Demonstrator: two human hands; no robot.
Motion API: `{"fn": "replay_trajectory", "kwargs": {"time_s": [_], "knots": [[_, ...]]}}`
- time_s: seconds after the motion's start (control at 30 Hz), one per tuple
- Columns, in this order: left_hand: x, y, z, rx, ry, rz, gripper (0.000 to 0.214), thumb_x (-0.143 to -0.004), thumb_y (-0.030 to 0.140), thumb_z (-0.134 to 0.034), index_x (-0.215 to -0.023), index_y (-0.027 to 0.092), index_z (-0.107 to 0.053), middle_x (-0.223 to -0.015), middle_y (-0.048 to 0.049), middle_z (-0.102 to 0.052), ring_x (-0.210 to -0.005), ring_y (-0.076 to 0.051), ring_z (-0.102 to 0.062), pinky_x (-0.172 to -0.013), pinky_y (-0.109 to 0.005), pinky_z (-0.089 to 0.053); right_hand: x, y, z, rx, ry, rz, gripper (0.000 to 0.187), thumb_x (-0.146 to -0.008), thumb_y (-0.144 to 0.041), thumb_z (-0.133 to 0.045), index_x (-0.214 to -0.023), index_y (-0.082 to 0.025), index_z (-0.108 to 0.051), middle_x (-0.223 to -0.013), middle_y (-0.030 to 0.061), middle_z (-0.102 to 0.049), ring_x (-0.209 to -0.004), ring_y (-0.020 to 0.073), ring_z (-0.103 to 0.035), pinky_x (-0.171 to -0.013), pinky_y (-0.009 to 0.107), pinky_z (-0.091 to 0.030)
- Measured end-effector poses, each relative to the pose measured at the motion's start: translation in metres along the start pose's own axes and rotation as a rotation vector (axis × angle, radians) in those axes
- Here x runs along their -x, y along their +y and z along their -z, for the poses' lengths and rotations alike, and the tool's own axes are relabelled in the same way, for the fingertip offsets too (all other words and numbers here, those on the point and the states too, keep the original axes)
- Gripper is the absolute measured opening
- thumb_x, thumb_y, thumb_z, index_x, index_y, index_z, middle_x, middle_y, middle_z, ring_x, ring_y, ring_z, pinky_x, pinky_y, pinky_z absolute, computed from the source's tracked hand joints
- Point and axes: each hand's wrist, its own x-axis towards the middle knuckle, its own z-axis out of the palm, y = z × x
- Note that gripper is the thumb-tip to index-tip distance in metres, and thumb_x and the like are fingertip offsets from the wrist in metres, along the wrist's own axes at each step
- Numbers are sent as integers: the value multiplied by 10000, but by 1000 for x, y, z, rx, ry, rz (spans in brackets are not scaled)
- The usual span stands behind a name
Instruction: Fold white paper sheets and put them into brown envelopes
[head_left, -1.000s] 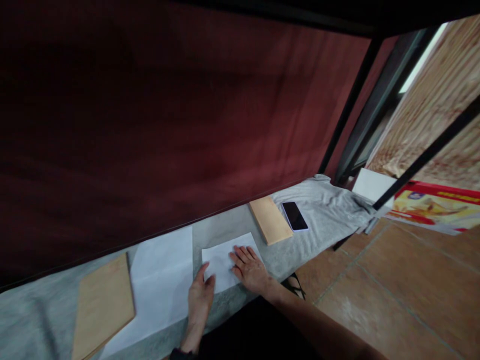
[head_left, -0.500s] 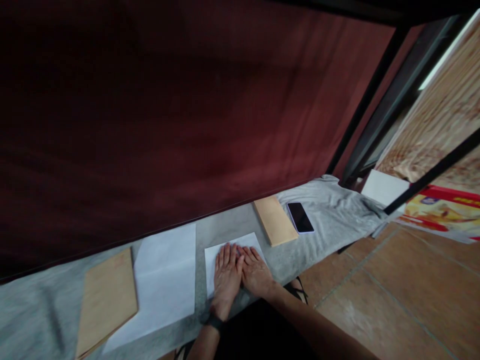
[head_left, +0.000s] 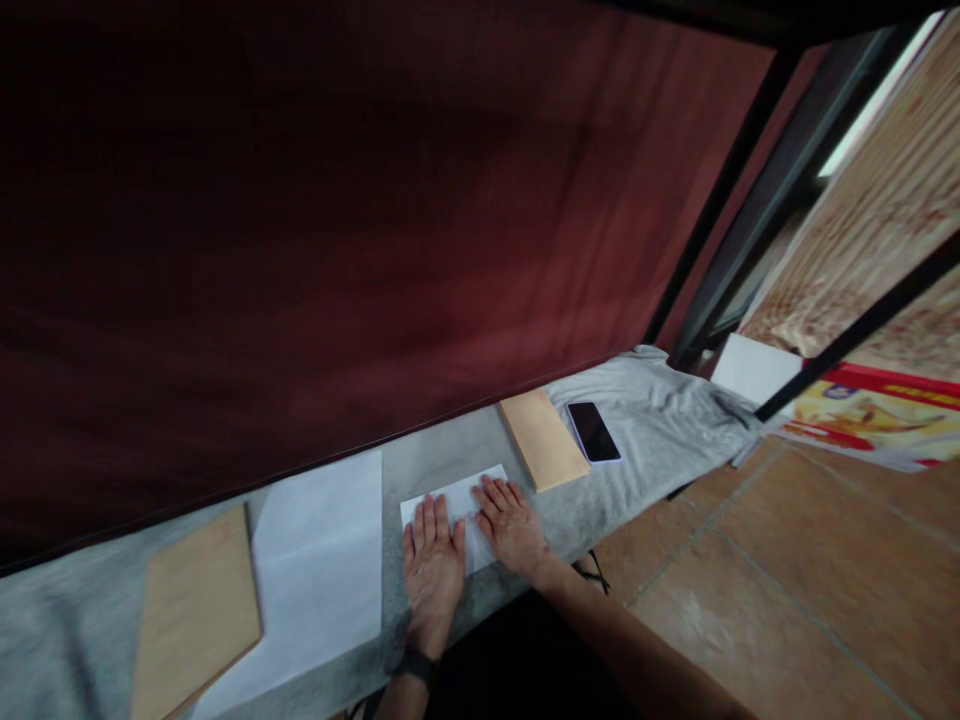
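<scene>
A folded white sheet of paper [head_left: 471,548] lies on the grey cloth in front of me. My left hand [head_left: 435,562] rests palm down across its left part, fingers stretched out. Over its right part my right hand [head_left: 510,522] also lies flat, with the fingers somewhat spread. Bare paper shows between the two hands. Just right of them is a tan paper envelope or folded stack [head_left: 544,440]. A dark-screened phone [head_left: 594,432] lies beside that.
Larger white sheets [head_left: 322,560] lie to the left, partly under a brown paper stack [head_left: 196,610]. A grey cloth [head_left: 637,400] covers the narrow surface, backed by a dark red panel [head_left: 420,250]. Black bars [head_left: 724,200] and a printed box [head_left: 877,415] are at the right.
My hands have moved apart, from together at the middle of the paper to its left and right parts. The paper now shows a shorter, folded shape.
</scene>
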Motion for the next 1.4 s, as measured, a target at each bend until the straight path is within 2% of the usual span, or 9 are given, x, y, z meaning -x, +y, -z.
{"fn": "replay_trajectory", "kwargs": {"time_s": [0.23,0.47,0.57,0.73,0.93,1.03,1.17,1.3,1.4], "knots": [[-5,-4,0,-29,32,72,649,-1012,426,-263,-1507,23,-380,-1553,-235,-415,-1442,-336,-398,-1145,-509,-356,5,13,3,75,-17,-11,493,-1050,-361,-425,-1513,-193,-445,-1575,93,-406,-1435,260,-399,-1186,458,-284],[-5,-13,-1,2,92,54,681,-1010,447,-263,-1495,-18,-372,-1526,-269,-436,-1457,-339,-372,-1155,-521,-351,4,10,4,79,-13,-29,485,-1047,-349,-426,-1509,-201,-452,-1573,80,-411,-1428,251,-409,-1187,447,-283],[5,-11,0,28,110,-5,640,-1005,422,-301,-1497,24,-392,-1555,-239,-410,-1480,-320,-337,-1184,-529,-313,4,9,4,80,0,-36,487,-1038,-351,-447,-1503,-207,-461,-1571,80,-414,-1433,269,-400,-1183,469,-286],[29,-2,4,47,41,-158,572,-986,437,-388,-1502,197,-439,-1587,-119,-409,-1500,-300,-302,-1208,-557,-263,4,11,1,77,-4,-29,489,-1038,-350,-445,-1507,-210,-454,-1570,77,-417,-1436,278,-394,-1176,479,-291],[34,1,4,41,9,-135,574,-978,446,-407,-1483,180,-469,-1581,-139,-416,-1496,-309,-309,-1207,-551,-259,4,10,0,79,-11,-43,495,-1039,-365,-444,-1506,-203,-453,-1561,85,-431,-1432,280,-400,-1167,482,-298],[33,1,3,24,15,-140,574,-981,448,-395,-1487,185,-464,-1579,-133,-420,-1498,-307,-303,-1209,-554,-249,13,7,2,101,19,-67,509,-1034,-372,-451,-1496,-157,-463,-1558,112,-433,-1419,289,-416,-1165,481,-300],[33,0,0,4,35,-148,581,-982,461,-388,-1486,182,-466,-1576,-137,-423,-1492,-307,-316,-1210,-550,-245,38,12,9,126,69,-100,536,-1025,-382,-464,-1486,-109,-467,-1519,142,-483,-1399,285,-441,-1168,460,-302],[33,0,1,-4,48,-155,586,-987,467,-371,-1497,189,-449,-1583,-135,-409,-1493,-300,-318,-1210,-549,-243,64,20,20,137,96,-122,524,-1017,-348,-457,-1487,-116,-467,-1502,144,-506,-1392,285,-445,-1164,454,-305],[33,2,2,-2,52,-156,594,-990,475,-360,-1495,175,-453,-1583,-146,-406,-1493,-310,-314,-1211,-546,-239,67,19,30,111,75,-164,470,-1008,-298,-444,-1444,-139,-518,-1472,132,-539,-1347,296,-479,-1129,455,-344]]}}
